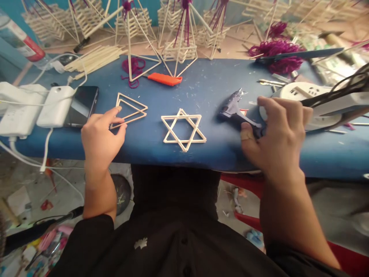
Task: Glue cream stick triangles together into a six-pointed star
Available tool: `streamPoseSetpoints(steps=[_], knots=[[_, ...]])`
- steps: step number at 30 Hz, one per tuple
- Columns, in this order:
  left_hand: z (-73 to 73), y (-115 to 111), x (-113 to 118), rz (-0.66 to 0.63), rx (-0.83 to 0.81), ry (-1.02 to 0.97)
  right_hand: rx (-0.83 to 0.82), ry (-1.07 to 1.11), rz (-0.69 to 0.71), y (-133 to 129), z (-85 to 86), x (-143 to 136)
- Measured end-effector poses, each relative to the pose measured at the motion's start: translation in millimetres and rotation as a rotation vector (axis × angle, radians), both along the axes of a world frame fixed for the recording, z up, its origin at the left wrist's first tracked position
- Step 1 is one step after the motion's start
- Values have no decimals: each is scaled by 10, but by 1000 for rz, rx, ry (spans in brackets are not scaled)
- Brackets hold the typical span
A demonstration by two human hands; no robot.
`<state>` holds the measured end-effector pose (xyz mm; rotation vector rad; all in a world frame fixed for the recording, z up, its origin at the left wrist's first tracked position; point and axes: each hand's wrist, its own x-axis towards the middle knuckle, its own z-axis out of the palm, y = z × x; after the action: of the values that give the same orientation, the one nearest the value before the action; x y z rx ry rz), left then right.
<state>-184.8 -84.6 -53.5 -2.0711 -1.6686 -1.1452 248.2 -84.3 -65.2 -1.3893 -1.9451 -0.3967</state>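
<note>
My left hand is closed at the left side of two overlapping wooden stick triangles, thumb and forefinger on their sticks. Between my hands, a six-pointed star of wooden sticks lies flat on the blue tabletop. On the right, a dark glue gun rests on its side, nozzle pointing away from me. Over its handle is my right hand, fingers curved and apart, thumb beside the handle. Part of the handle is hidden by this hand.
An orange cutter lies beyond the star. Stick frames with purple yarn line the back. To the left are a phone, white chargers and loose sticks. Scissors and a yarn bundle lie at far right.
</note>
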Motion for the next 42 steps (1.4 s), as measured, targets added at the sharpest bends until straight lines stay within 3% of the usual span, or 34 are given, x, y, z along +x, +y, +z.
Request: streamPoseSetpoints(steps=[4,8,13,16,20,24,29,34,42], knots=[[-84,132,-71,-49,51,-27,191,83,51,-181,165,-192],[72,-20,195,-96,147,-106,301,200,212,-330,260,-450],[244,-409,745,-339,195,2,62,373,465,-511,313,-780],[264,-524,948,-418,187,17,-1,436,501,-569,299,-903],[259,-517,1024,-467,145,20,7,510,458,-557,247,-937],[211,-472,1041,-432,175,1,34,532,404,-503,191,-909],[54,-439,1046,-389,110,-256,-15,525,403,-442,126,-912],[-32,-412,1017,-345,92,-332,-61,559,442,-416,111,-900],[-136,-395,1073,-260,-82,-623,-16,505,363,-324,91,-889]])
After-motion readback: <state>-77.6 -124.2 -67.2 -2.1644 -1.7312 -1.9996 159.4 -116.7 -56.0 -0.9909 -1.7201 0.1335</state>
